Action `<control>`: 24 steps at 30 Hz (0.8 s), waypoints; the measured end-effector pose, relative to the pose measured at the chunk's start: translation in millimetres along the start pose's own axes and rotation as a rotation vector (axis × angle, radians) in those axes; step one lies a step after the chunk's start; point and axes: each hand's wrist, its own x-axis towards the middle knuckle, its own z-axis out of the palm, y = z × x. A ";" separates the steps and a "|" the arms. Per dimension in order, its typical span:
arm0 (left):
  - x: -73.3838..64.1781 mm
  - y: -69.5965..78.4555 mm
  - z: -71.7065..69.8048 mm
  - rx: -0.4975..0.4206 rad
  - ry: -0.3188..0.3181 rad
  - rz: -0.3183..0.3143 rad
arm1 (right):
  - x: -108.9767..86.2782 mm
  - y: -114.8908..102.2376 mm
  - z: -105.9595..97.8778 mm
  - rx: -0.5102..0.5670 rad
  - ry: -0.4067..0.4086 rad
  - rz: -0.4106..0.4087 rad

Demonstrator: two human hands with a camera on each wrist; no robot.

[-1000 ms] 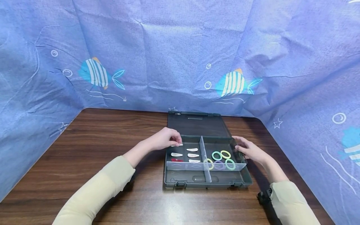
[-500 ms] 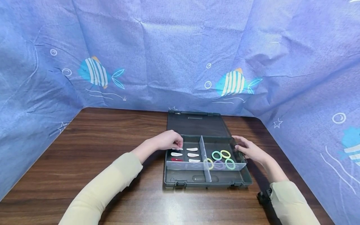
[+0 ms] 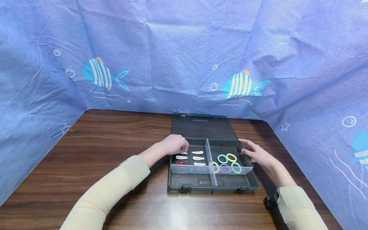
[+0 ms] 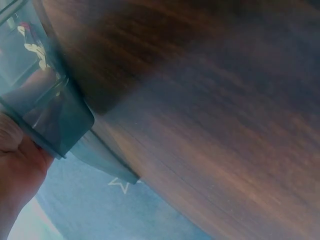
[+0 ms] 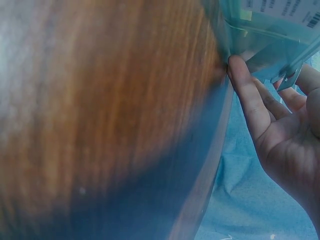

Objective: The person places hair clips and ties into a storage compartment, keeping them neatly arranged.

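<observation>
A dark translucent divided storage box [image 3: 189, 180] lies open on the table. My left hand [image 3: 173, 144] reaches over its left wall and pinches a white snap hair clip [image 3: 184, 153], partly hidden by the fingers, in the rear left compartment. Several white clips [image 3: 198, 158] and a red hair clip [image 3: 181, 163] lie there in two columns. My right hand [image 3: 258, 155] grips the box's right wall, thumb over the rim, fingers along the outside. In the right wrist view those fingers [image 5: 250, 102] touch the outer wall. Through the box side, the left wrist view shows the left fingertips [image 4: 42, 80].
Several coloured hair ties [image 3: 226, 159] lie in the rear right compartment. Clear dividers [image 3: 211, 159] split the box. Its lid [image 3: 201, 129] is folded back flat toward the curtain [image 3: 178, 57]. Brown wood table [image 3: 129, 127] surrounds the box.
My left hand has moved forward-to-near and slightly right, lowering the white clip toward the column of clips. The right hand has stayed in place on the box wall.
</observation>
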 end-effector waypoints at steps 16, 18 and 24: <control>-5.7 -3.0 -3.5 -0.016 0.009 -0.007 | 6.3 -1.3 -0.4 0.015 -0.014 0.005; -9.7 -4.3 -7.3 -0.030 0.039 0.018 | 6.9 -1.4 -1.0 0.009 -0.019 0.001; -28.3 -8.1 -24.5 -0.074 0.183 0.053 | 7.2 -4.3 -5.0 -0.138 0.039 -0.018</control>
